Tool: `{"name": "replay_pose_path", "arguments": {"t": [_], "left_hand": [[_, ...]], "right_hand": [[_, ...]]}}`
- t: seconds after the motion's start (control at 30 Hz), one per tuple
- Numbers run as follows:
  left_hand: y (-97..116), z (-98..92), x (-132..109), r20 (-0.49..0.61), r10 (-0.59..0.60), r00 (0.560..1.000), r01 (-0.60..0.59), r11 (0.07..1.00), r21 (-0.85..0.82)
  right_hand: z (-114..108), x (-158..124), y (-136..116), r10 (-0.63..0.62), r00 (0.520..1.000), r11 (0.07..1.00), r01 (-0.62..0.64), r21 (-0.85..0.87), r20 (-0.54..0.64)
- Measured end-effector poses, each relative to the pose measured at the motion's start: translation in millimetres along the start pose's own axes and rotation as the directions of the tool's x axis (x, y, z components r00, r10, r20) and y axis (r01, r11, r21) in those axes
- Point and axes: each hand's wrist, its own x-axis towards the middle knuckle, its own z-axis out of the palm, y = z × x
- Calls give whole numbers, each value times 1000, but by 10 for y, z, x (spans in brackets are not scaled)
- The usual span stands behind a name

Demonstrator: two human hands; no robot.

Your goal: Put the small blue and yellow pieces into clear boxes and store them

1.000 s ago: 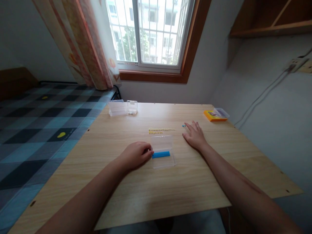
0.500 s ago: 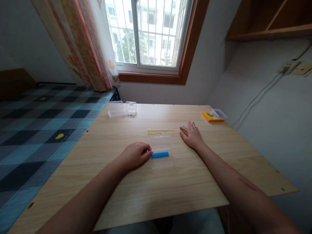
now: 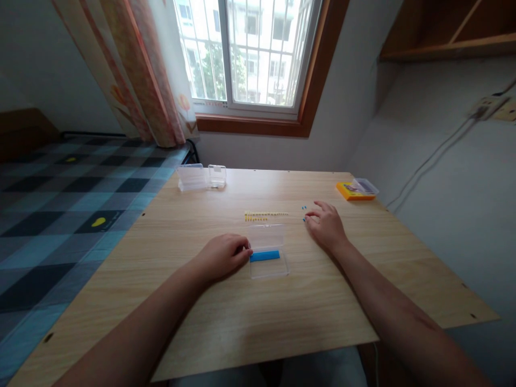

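My left hand rests on the table with its fingers curled, pinching the left edge of an open clear plastic box. Inside the box lies a flat blue strip, whose left end meets my fingertips. My right hand is to the right of the box, thumb and forefinger brought together at a tiny blue piece on the tabletop. Beyond these fingertips are more tiny blue pieces. Two rows of small yellow pieces lie just behind the box; their exact kind is too small to tell.
Two more clear plastic boxes, a larger one and a smaller one, stand at the table's back left. A yellow box with a clear lid on it lies at the back right. A bed adjoins the left side.
My right hand has drawn back slightly to the right and its flat fingers have curled, uncovering tiny blue pieces. My left hand stays at the box.
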Motion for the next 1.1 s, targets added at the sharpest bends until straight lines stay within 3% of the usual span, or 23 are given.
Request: {"name": "replay_pose_path", "arguments": {"t": [0.23,0.37,0.43,0.5,0.6,0.7,0.93,1.1], "left_hand": [[-11,13,7,4,-6,1000,6,1000,11],[-23,22,3,-6,-2,1000,2,1000,11],[-20,22,-3,-14,0,1000,0,1000,13],[-10,21,-11,-19,-1,1000,1,1000,17],[5,20,-18,-28,2,1000,-1,1000,21],[8,22,-18,-35,7,999,-6,1000,26],[2,21,-6,-22,2,1000,-2,1000,24],[3,26,-7,-26,11,1000,-11,1000,21]], "right_hand": [[-19,-4,-97,42,994,993,-31,-111,99],[-204,-55,-198,-129,983,985,112,130,132],[-322,-118,-289,-278,937,919,195,342,213],[-416,-203,-424,-418,860,836,239,494,293],[-470,-344,-671,-546,772,765,302,569,325],[-430,-451,-855,-609,721,747,381,545,330],[-317,-487,-879,-585,744,791,434,431,324],[-409,-440,-852,-608,720,779,459,426,336]]}}
